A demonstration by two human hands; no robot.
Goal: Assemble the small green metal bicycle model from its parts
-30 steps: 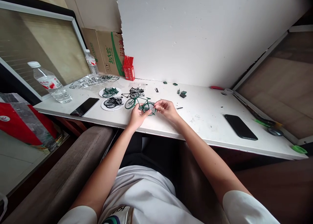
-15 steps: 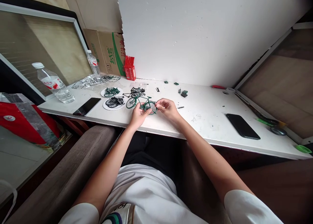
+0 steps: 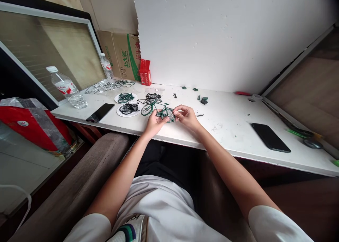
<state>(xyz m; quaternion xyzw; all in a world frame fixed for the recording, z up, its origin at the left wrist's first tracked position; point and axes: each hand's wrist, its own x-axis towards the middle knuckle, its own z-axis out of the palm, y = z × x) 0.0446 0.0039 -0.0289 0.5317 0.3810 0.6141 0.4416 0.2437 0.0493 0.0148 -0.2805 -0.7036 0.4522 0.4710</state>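
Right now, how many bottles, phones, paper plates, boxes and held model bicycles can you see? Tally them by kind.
Plastic bottles: 2
Smartphones: 2
White paper plates: 2
Boxes, one cardboard and one small red: 2
Green model bicycle, held: 1
Total: 9

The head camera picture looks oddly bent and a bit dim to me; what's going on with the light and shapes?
Head view: wide-angle distortion, arms stretched toward the bottom; dark upper-right corner; pale sheen on the left phone; the model bicycle's spokes too fine to separate clearly.
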